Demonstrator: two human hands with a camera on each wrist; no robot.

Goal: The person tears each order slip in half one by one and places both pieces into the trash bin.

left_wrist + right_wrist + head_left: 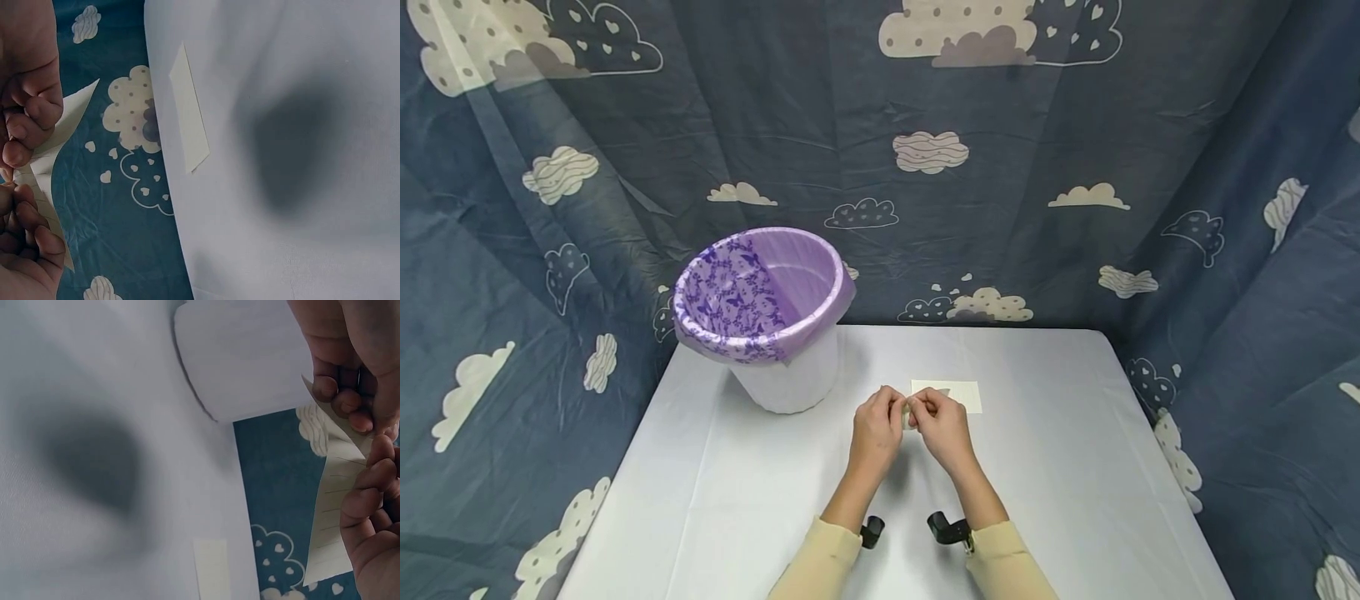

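Observation:
A lined cream sheet of paper [328,515] is pinched between the fingertips of both hands, raised above the white table. My left hand [877,423] grips it from the left and my right hand [944,429] from the right, the fingertips almost meeting. Both wrist views show the sheet bent, its two parts slanting away from the pinch; the left wrist view catches a pointed upper corner. Curled fingers cover the middle of the sheet. A second cream slip [190,112] lies flat on the table, just beyond my right hand in the head view.
A white bin [786,379] stands at the table's back left, lined with a purple patterned bag [730,287] folded over its rim. Behind and beside the white table [1037,483] hangs a dark blue cloud-print curtain [1000,242]. Small black cameras [947,528] sit at both wrists.

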